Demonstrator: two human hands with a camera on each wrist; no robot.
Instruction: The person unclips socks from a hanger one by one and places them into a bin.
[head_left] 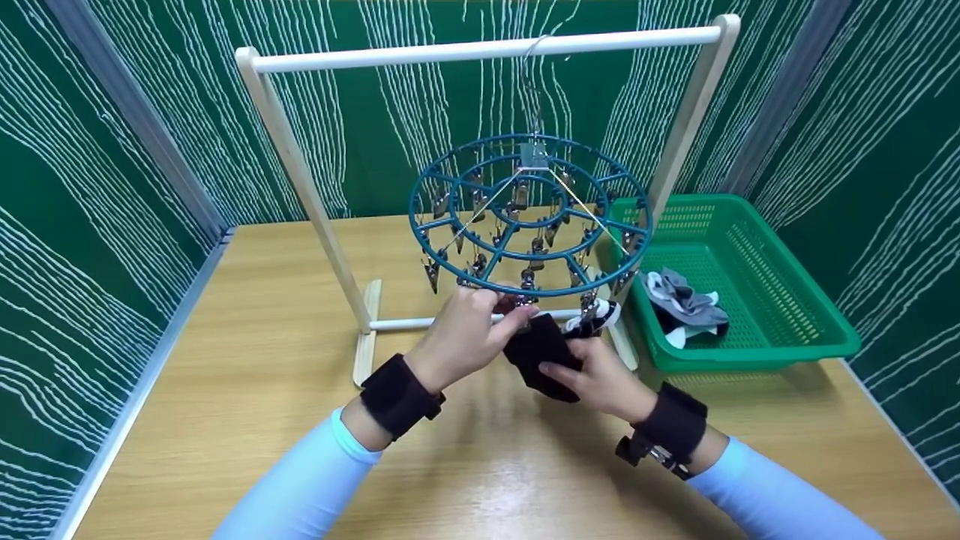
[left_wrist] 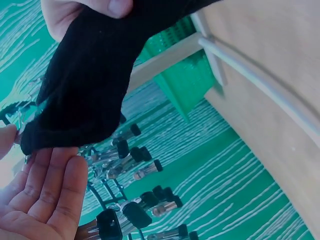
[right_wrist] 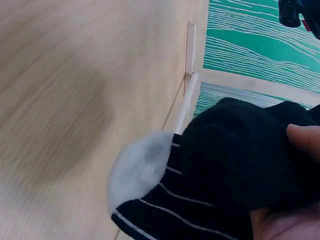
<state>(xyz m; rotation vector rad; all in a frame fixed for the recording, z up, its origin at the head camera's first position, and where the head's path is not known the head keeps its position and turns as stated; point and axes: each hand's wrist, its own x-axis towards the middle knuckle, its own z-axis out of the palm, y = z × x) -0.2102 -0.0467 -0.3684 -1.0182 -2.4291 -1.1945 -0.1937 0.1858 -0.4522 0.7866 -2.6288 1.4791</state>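
A black sock (head_left: 544,356) is stretched between both hands below the round clip hanger (head_left: 495,259). My right hand (head_left: 607,379) grips its lower part, with the thumb on top of the cloth. At the sock's upper edge, my left hand (head_left: 469,330) pinches a metal clip (head_left: 527,300) hanging from the hanger's front rim. The left wrist view shows the left fingers (left_wrist: 47,185) behind the sock's edge, and the clip mostly hidden. Beside the black sock hangs a striped black-and-white sock (head_left: 592,321) on another clip; its white end (right_wrist: 142,167) shows in the right wrist view.
The hanger hooks over the white rail (head_left: 450,51) of a wooden stand (head_left: 300,180). Several other clips dangle around its rings. At the right, a green basket (head_left: 757,352) holds a small pile of grey, black and white cloth items (head_left: 686,304).
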